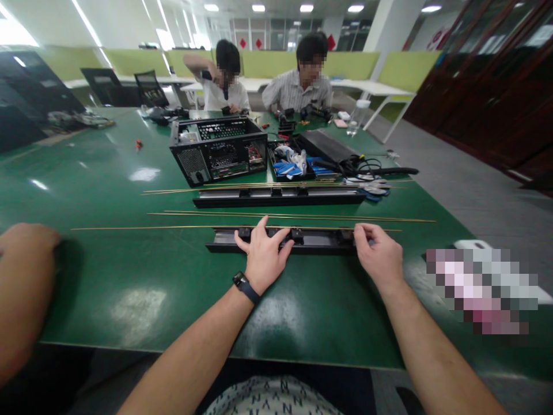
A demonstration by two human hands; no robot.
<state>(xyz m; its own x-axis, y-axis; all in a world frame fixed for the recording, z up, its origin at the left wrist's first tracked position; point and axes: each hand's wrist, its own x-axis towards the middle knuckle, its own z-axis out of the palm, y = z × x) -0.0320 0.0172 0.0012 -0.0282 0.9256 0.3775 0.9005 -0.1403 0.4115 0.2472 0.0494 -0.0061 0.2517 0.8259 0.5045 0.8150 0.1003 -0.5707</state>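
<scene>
A black rail (319, 249) with a grey channel and several black blocks lies crosswise on the table in front of me. My left hand (262, 256) rests over its middle with fingers spread, touching the rail and its black blocks (297, 235). At the rail's right end, my right hand (380, 253) is closed in a pinch on a long thin brass rod (129, 228). That rod runs along the rail's far side and sticks out well past its left end. Part of it is hidden behind my left fingers.
More thin brass rods (194, 213) lie beyond, then a second black rail (276, 202). Behind stand an open computer case (220, 153) and a tray with blue-white gloves (291, 161). Two people sit opposite. Another person's arm (26, 276) rests at left. Blurred items (479, 282) lie right.
</scene>
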